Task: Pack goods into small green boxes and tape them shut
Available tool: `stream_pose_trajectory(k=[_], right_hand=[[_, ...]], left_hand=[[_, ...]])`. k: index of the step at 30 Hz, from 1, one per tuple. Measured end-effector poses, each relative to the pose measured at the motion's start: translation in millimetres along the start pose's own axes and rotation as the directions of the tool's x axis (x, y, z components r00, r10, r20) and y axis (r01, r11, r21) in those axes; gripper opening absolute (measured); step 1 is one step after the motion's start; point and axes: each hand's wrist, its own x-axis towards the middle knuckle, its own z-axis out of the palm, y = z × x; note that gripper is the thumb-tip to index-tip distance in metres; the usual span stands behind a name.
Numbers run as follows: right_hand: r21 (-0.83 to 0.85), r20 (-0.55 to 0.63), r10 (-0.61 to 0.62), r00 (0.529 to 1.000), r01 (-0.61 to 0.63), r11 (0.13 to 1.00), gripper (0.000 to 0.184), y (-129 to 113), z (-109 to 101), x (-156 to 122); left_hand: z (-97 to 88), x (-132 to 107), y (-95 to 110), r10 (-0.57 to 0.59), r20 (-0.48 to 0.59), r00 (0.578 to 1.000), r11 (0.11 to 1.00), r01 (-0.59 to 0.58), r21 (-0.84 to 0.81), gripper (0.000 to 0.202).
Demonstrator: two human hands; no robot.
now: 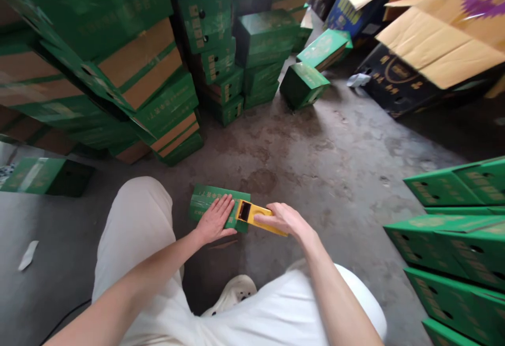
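A small flat green box (209, 201) lies on the concrete floor in front of my knees. My left hand (215, 220) rests flat on its top, fingers stretched out and open. My right hand (286, 221) is closed round a yellow hand-held tool (254, 213) with a dark window, whose front end sits on the right end of the green box. My legs in white trousers (134, 230) and one pale shoe (234, 293) show below.
Stacks of green and brown cartons (158, 88) lean at the left and back. More green boxes (457, 241) are piled at the right. Large open cardboard cartons (437, 41) stand at the top right. A loose green box (303, 84) lies tipped on the floor behind.
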Motion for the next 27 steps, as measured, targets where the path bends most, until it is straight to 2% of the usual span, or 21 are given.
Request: stream_pose_trajectory(k=[6, 11, 15, 18, 21, 23, 25, 27], right_hand=[[-0.042, -0.029, 0.043, 0.999, -0.044, 0.998, 0.049, 28, -2, -5], [-0.023, -0.025, 0.054, 0.998, -0.054, 0.998, 0.05, 29, 4, 1], [0.004, -0.01, -0.011, 1.0, 0.011, 1.0, 0.054, 36, 1, -9], [-0.01, 0.004, -0.031, 0.999, 0.032, 0.999, 0.053, 62, -10, -26], [-0.053, 0.017, 0.028, 0.999, -0.027, 0.998, 0.048, 96, -22, -39], [-0.1, 0.009, 0.074, 0.997, -0.073, 0.992, 0.048, 107, -23, -37], [-0.134, 0.02, 0.114, 0.993, -0.11, 0.985, 0.048, 100, -16, -24], [-0.141, 0.048, 0.147, 0.988, -0.139, 0.98, 0.046, 74, -1, -2]], left_hand=[[-3.5, 4, 10, -0.018, 0.018, 1.0, 1.0, 0.018, 0.003, 0.104], [3.0, 19, 32, 0.116, 0.038, 0.993, 0.993, -0.115, -0.02, 0.101], [11.1, 22, 36, 0.138, 0.027, 0.99, 0.99, -0.139, 0.01, 0.095], [13.4, 20, 35, 0.143, 0.026, 0.989, 0.989, -0.143, 0.025, 0.095], [13.6, 20, 35, 0.14, 0.03, 0.99, 0.99, -0.141, 0.031, 0.095], [13.9, 20, 36, 0.134, 0.029, 0.991, 0.99, -0.135, 0.034, 0.095], [14.7, 21, 38, 0.129, 0.021, 0.991, 0.991, -0.13, 0.034, 0.096], [15.6, 21, 38, 0.131, 0.016, 0.991, 0.991, -0.131, 0.029, 0.097]])
